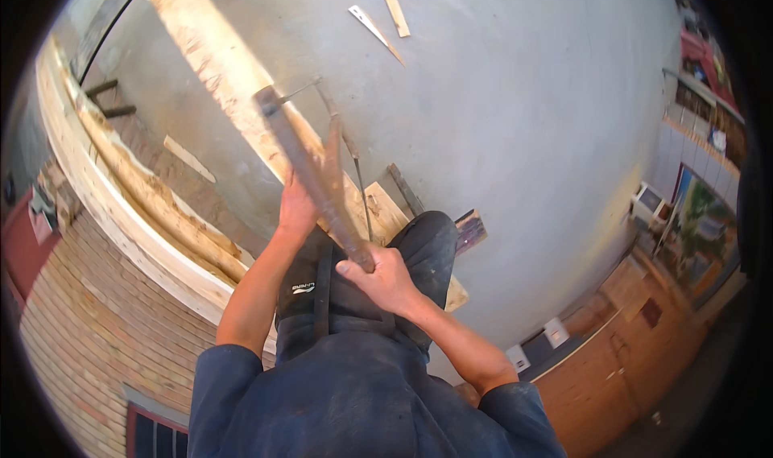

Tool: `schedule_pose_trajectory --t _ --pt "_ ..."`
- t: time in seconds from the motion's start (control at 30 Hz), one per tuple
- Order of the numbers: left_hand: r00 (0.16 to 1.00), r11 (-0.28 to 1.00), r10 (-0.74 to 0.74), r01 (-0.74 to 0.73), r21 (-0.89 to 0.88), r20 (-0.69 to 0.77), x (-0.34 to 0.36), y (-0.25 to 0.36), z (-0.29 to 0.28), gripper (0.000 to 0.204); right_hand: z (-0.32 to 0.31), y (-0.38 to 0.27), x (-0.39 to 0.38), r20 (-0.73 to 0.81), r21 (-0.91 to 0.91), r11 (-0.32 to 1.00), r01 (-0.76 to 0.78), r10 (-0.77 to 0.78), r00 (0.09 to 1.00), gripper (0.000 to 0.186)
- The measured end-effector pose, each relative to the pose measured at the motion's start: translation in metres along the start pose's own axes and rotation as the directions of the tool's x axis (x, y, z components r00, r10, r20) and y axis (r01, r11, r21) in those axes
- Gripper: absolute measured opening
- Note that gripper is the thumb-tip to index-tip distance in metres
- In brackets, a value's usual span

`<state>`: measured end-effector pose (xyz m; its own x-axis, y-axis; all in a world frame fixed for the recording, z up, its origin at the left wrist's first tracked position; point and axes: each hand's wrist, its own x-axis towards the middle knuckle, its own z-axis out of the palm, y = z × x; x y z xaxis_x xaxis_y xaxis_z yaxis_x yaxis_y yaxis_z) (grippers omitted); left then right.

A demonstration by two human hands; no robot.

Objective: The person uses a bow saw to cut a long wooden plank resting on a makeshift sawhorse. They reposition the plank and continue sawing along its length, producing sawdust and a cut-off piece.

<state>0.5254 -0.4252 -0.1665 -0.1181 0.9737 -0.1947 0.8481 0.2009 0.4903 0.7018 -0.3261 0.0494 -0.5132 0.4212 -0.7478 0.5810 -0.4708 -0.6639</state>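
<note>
A frame saw (308,164) of worn brown wood stands over a long pale plank (221,72), its thick upper bar slanting from far left toward me. My right hand (385,279) is wrapped around the near end of that bar. Below it, a middle strut and a thin taut line at the far end show, slightly blurred. Beside the bar's middle, at the plank's left edge, is my left hand (298,208). The bar hides its fingers, so whether it grips the saw or the plank is unclear. My dark-trousered right knee is bent over the plank's near end.
Long pale timbers (137,192) with rough edges run along the left, beside a brick floor (97,313). Offcuts (392,6) lie on the grey floor. A dark-marked block (470,232) sits by my knee. A brown wooden cabinet (612,369) stands at lower right.
</note>
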Motion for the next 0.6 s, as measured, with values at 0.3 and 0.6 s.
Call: schedule_pose_trajectory --t 0.3,0.6 --pt "0.995 0.997 -0.003 0.010 -0.078 0.097 0.002 0.007 -0.011 0.101 -0.012 0.007 -0.002 0.101 -0.014 0.996 0.087 -0.085 0.991 0.056" --pt "0.994 0.991 0.083 -0.074 0.114 -0.076 -0.003 0.007 0.000 0.075 0.000 0.004 -0.001 0.054 -0.052 0.998 0.020 -0.017 0.998 0.053"
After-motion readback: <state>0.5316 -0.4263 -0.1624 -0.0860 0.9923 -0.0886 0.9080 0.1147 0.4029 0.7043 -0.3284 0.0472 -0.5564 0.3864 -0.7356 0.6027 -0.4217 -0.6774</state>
